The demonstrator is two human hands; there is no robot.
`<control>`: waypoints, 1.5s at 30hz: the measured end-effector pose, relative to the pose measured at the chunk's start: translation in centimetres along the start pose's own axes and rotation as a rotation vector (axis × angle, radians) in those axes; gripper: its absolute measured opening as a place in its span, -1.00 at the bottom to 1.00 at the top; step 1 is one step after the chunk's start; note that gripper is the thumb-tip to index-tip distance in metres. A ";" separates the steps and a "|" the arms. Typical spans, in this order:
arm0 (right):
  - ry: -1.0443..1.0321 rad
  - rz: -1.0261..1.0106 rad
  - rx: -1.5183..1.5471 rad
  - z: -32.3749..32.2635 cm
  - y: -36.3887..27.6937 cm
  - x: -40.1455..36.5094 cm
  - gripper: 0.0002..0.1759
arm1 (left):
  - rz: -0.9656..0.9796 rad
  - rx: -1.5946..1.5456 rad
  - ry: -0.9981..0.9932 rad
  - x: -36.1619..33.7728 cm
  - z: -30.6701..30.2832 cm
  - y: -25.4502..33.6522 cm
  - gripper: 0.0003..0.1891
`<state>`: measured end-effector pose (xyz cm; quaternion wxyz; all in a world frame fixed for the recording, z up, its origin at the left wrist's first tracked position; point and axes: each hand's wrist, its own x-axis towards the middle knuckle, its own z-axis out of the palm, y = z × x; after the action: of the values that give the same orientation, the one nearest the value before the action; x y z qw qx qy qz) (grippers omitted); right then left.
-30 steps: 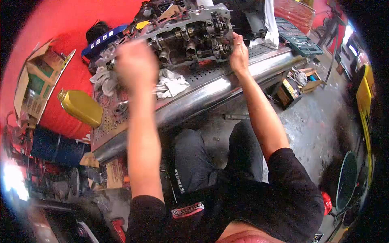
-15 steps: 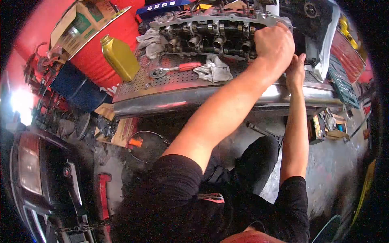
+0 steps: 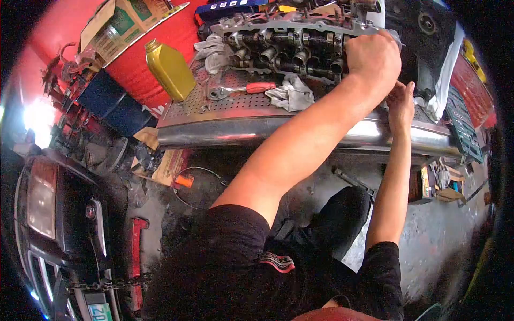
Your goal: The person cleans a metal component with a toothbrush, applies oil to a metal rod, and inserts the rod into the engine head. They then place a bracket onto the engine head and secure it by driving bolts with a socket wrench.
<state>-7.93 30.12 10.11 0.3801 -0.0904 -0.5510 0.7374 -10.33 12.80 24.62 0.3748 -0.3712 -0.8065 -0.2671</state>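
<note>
An engine cylinder head (image 3: 289, 40) with exposed shafts and springs lies on the perforated metal bench (image 3: 214, 109). Over its right end is my left hand (image 3: 375, 58), back up, with its fingers curled round something hidden beneath it. Just below and to the right, my right hand (image 3: 401, 104) is at the bench's front edge. Its thumb points up, apart from the fingers, which are partly hidden by the left hand. A ratchet with a red handle (image 3: 261, 87) and a crumpled white glove or rag (image 3: 290, 93) lie left of my hands.
A gold bottle (image 3: 170, 72) stands at the bench's left, beside a red drum (image 3: 131, 56) with a carton (image 3: 126, 27) on top. A green socket case (image 3: 463, 125) is at the right. Below left are a vehicle front (image 3: 64, 203) and a red bar (image 3: 138, 262).
The view has shifted a little, so the bench and its objects appear farther right. My hands hold nearly the same pose at the cylinder head's right end.
</note>
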 end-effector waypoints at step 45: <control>0.059 -0.031 0.008 1.4 -1.5 -2.3 -0.38 | 0.634 0.118 0.035 0.6 -0.9 -5.6 -0.16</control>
<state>-6.41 27.69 11.31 0.4079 -0.1023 -0.5377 0.7307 -14.68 9.15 24.72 0.4739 -0.5770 -0.6583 -0.0962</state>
